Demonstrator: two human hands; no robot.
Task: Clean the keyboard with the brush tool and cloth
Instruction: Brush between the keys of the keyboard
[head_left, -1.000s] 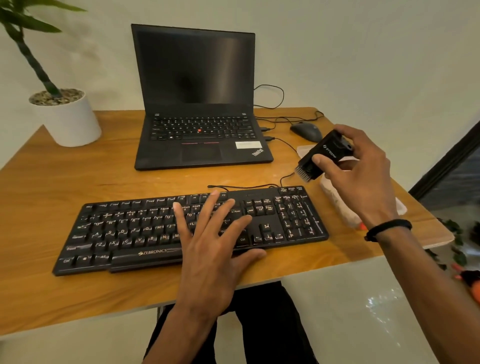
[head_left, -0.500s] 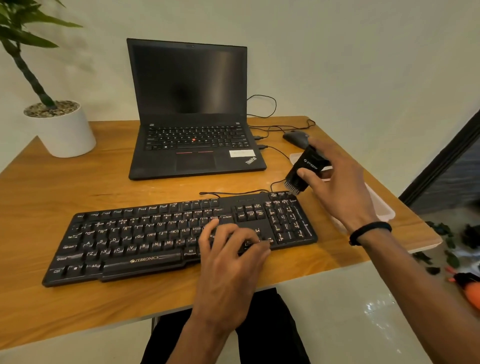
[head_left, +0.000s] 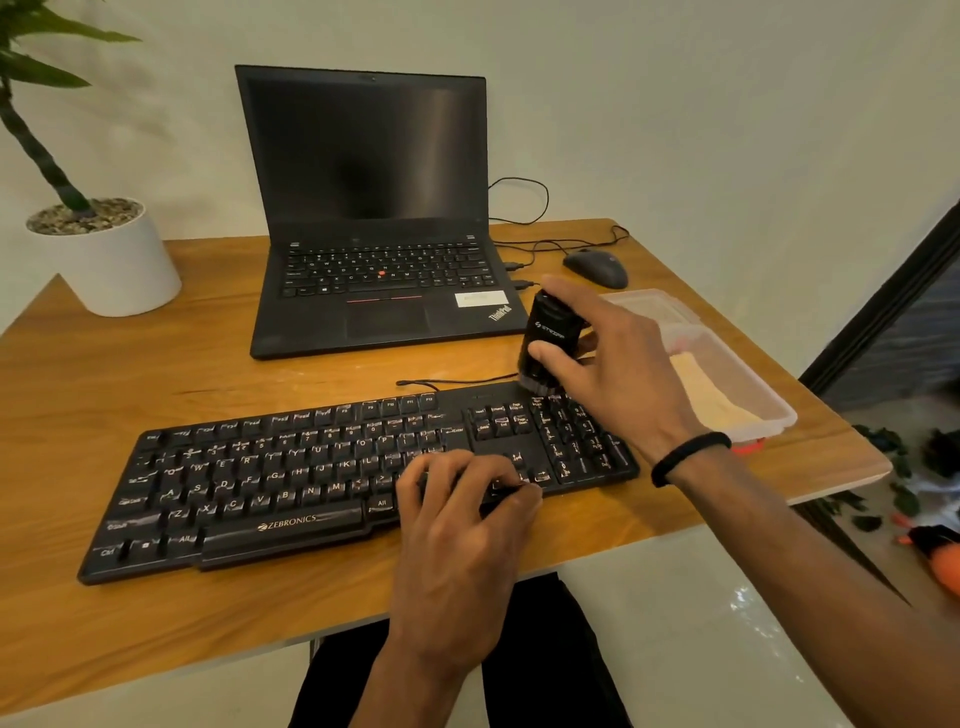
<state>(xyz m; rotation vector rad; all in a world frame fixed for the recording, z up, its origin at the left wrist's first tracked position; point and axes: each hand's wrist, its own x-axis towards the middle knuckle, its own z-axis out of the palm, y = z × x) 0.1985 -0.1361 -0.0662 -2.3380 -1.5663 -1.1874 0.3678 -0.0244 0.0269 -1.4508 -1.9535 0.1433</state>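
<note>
A black Zebronics keyboard (head_left: 291, 483) lies along the front of the wooden desk (head_left: 156, 374). My right hand (head_left: 618, 374) grips a black brush tool (head_left: 548, 340) held upright, its bristles down at the keyboard's top edge above the number pad. My left hand (head_left: 462, 525) rests on the keyboard's front right part, fingers curled over the keys near the arrow cluster. A pale yellow cloth (head_left: 711, 389) lies in a clear plastic tray (head_left: 753, 415) to the right of the keyboard.
An open black laptop (head_left: 374, 218) stands behind the keyboard. A black mouse (head_left: 596, 267) and cables lie at the back right. A white plant pot (head_left: 104, 254) sits at the back left. The desk's right edge is close to the tray.
My right hand brought the brush down and left from above the tray to the keyboard's top edge, turning it upright. My left hand slid toward the front and curled its fingers.
</note>
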